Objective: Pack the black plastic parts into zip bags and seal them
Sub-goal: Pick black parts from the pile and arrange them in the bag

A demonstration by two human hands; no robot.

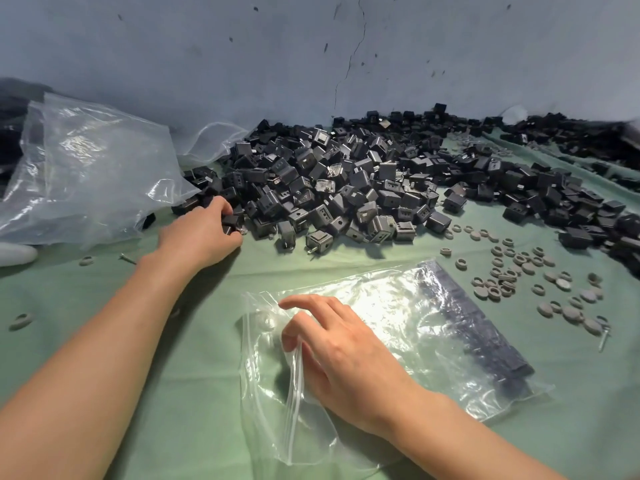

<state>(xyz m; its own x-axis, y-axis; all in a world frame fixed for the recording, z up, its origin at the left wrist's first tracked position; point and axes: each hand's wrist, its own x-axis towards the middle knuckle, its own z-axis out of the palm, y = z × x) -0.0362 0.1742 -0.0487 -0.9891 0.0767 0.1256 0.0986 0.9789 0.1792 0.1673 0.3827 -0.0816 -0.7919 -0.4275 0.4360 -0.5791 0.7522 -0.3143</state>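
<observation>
A: If there is any lettering on the black plastic parts (346,181), can you read it?

B: No, it is too small to tell. They are small boxy housings, dark and matte. Some have two or three holes in one face, and some have a metal pin sticking out. They are heaped in one pile on the green-clothed counter (194,341), against a cracked grey wall (346,64).

A: And the hands?

B: The left hand (202,233) is at the pile's near left edge, fingers curled round one part (231,221). The right hand (336,344) is in front of the pile on a clear zip bag (398,320). Its thumb is tucked under the top sheet at the open mouth and its fingers are bent over it, pinching the plastic.

A: Anything in that bag?

B: A dark row of parts (481,334) lies at its closed end. Grey round caps (519,275) are scattered in front of the pile's right part. A big crumpled clear bag (90,157) sits left of the pile.
</observation>
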